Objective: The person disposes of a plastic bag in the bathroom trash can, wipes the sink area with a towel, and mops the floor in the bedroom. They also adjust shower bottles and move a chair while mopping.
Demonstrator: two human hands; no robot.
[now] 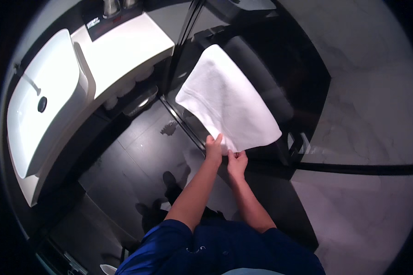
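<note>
A white cloth, likely a towel (227,99), spreads out in front of me, its near edge between my two hands. My left hand (214,147) grips that edge at its lower left part, fingers closed on the fabric. Just right of it, my right hand (237,163) pinches the same edge from below; its fingertips are partly hidden by the cloth. The far end of the cloth extends over a dark glossy surface, and whether it rests there cannot be told.
A white washbasin (55,86) stands on a white counter (130,44) at the left, with rolled white items and a clear tray (141,101) beneath. A metal track (182,122) crosses the dark tiled floor (134,147). A door handle (297,142) and marble-look walls (368,113) are at right.
</note>
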